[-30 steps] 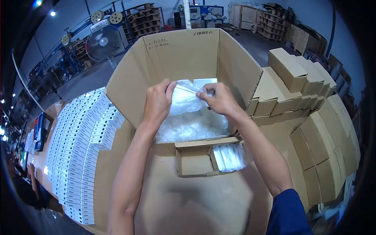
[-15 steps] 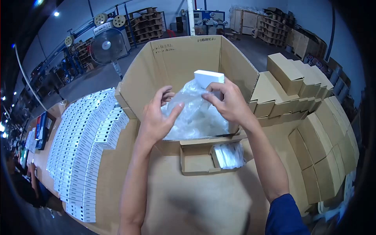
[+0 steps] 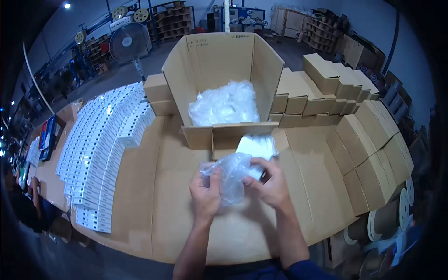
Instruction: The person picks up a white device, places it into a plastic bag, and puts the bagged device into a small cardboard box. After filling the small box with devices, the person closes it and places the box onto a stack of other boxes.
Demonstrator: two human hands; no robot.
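My left hand (image 3: 206,192) pinches the edge of a clear plastic bag (image 3: 228,179) above the table. On the right, my right hand (image 3: 269,183) has its fingers closed round a white box (image 3: 256,171), beside the bag. Just behind the hands is a small open carton (image 3: 224,140) with plastic-wrapped white packs (image 3: 259,144) in its right part. Beyond it a large open carton (image 3: 219,60) holds a heap of clear plastic bags (image 3: 224,105).
Rows of white boxes (image 3: 100,154) cover the left side of the table (image 3: 177,224). Brown cartons (image 3: 368,158) are stacked on the right and at the back right. A fan (image 3: 127,43) stands behind, and a person's arm (image 3: 35,189) shows at the far left.
Both hands have come down and nearer, from over the large carton to in front of the small one, with the bag and white box. The view has shifted.
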